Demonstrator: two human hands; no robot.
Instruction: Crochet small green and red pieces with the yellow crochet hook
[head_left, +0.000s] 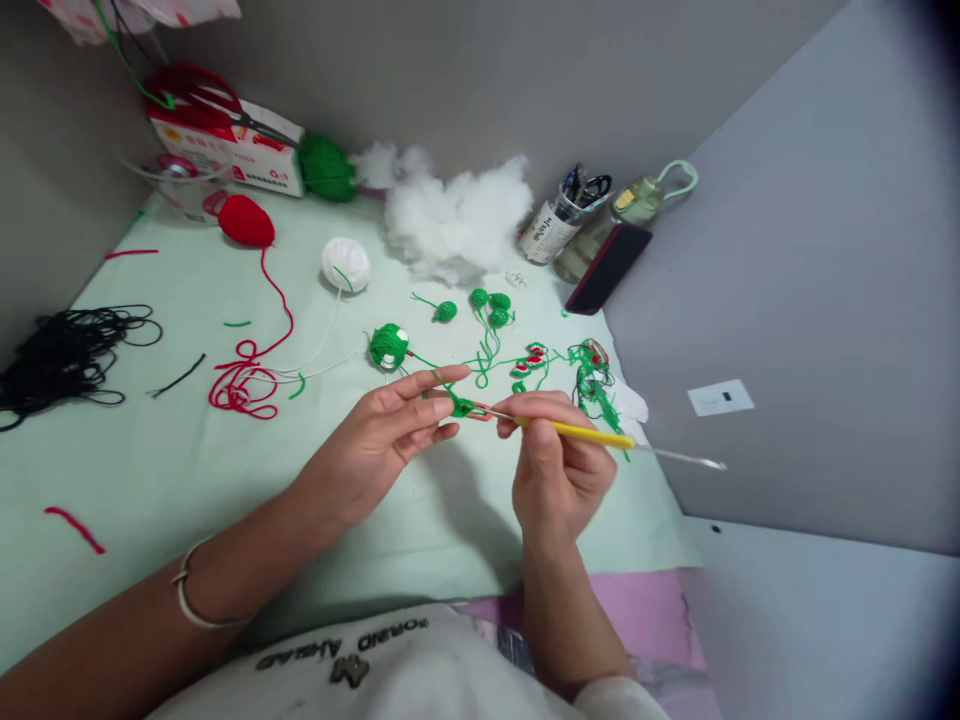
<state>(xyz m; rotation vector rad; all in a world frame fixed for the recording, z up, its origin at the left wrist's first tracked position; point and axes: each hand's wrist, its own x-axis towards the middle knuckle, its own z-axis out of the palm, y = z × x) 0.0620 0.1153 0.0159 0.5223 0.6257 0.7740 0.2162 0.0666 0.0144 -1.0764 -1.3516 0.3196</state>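
My left hand (397, 425) pinches a small green crochet piece (463, 406) between thumb and fingers, with green yarn running over the raised index finger. An orange loop, perhaps a stitch marker (480, 411), hangs at the piece's right end. In a pen-like grip, my right hand (559, 460) holds a crochet hook (592, 432) with a yellow handle; its left tip meets the green piece and its other metal end points right. Just beyond the hands lies a green yarn ball (388, 347) with white patches, its strand leading toward the work.
Small green crocheted balls (499, 308) and red-green pieces (530, 360) lie behind my hands. Farther back are white stuffing (457, 215), red yarn (246, 221), white yarn (346, 265), scissors (217, 105) on a box, a pen cup (551, 232) and a phone (609, 268). Black cord (60, 355) lies left.
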